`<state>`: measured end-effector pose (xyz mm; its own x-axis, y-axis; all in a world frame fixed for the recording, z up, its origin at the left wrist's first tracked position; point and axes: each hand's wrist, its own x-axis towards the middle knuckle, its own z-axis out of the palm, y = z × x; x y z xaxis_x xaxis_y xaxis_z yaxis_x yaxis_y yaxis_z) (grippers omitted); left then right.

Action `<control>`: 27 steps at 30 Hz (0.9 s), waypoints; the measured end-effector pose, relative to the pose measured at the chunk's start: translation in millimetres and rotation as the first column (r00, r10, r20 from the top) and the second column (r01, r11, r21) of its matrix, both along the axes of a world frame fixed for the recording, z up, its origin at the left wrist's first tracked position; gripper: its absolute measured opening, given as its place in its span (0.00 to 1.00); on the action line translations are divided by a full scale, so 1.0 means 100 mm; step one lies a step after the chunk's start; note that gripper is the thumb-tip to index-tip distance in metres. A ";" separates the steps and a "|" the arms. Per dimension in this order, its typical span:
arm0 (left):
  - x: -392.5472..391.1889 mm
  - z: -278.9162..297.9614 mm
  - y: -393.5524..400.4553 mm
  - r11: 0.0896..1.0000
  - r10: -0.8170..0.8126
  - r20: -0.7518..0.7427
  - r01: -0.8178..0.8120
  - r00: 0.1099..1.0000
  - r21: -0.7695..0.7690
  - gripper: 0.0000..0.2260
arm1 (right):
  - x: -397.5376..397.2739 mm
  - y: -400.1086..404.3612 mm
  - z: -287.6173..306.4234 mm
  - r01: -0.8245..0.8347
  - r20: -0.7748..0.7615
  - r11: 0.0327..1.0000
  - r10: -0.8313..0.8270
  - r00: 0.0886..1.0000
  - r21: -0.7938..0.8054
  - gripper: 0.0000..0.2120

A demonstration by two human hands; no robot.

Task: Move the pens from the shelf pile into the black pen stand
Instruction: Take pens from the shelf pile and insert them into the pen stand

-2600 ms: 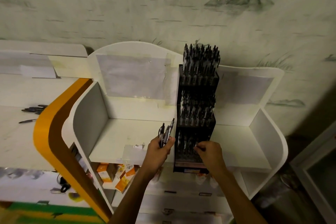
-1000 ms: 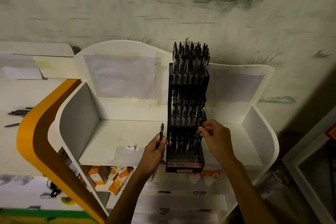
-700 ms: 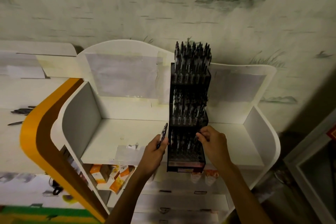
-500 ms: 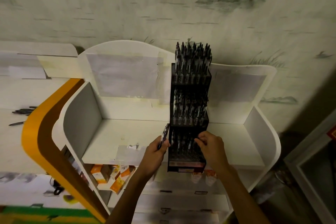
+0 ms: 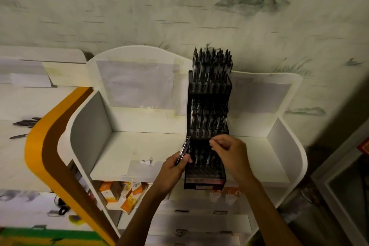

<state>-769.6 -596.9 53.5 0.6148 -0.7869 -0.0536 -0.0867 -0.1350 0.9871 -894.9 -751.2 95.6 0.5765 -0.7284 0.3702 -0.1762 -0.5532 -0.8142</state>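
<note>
The black pen stand (image 5: 207,124) has three tiers packed with dark pens and sits on the white shelf (image 5: 139,152). My left hand (image 5: 172,170) grips a few dark pens (image 5: 184,149) upright, just left of the stand's lowest tier. My right hand (image 5: 229,154) hovers over that lowest tier with its fingertips pinched together. Against the dark stand I cannot make out a pen between them. More loose pens (image 5: 27,123) lie in a pile on the shelf far to the left, with a single pen (image 5: 19,136) below them.
White side walls (image 5: 89,122) close in the shelf on both sides, and an orange and brown curved panel (image 5: 46,146) runs along its left. Orange boxes (image 5: 127,193) stand on the level below. A patterned wall rises behind.
My right hand dipped toward the lowest tier, then rose and shifted left toward the pens in my left hand. The left hand stayed beside the stand.
</note>
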 end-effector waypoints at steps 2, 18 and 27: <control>-0.01 0.03 -0.02 1.000 -0.025 -0.022 0.025 0.999 0.001 0.15 | 0.06 0.01 0.07 -0.104 0.017 0.988 0.103 0.995 0.118 0.05; -0.06 0.06 -0.07 0.984 -0.178 -0.066 0.176 0.982 -0.024 0.14 | 0.12 0.13 0.18 -0.455 0.135 0.724 0.456 0.879 0.518 0.11; -0.02 0.00 -0.08 0.984 -0.172 -0.059 0.174 0.983 0.029 0.11 | 0.12 0.08 0.13 -0.384 0.168 0.770 0.349 0.922 0.509 0.10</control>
<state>-772.0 -604.7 53.9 0.4649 -0.8781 -0.1129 -0.0561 -0.1565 0.9861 -883.2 -743.7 109.0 0.8292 -0.5577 0.0381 0.0105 -0.0525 -0.9986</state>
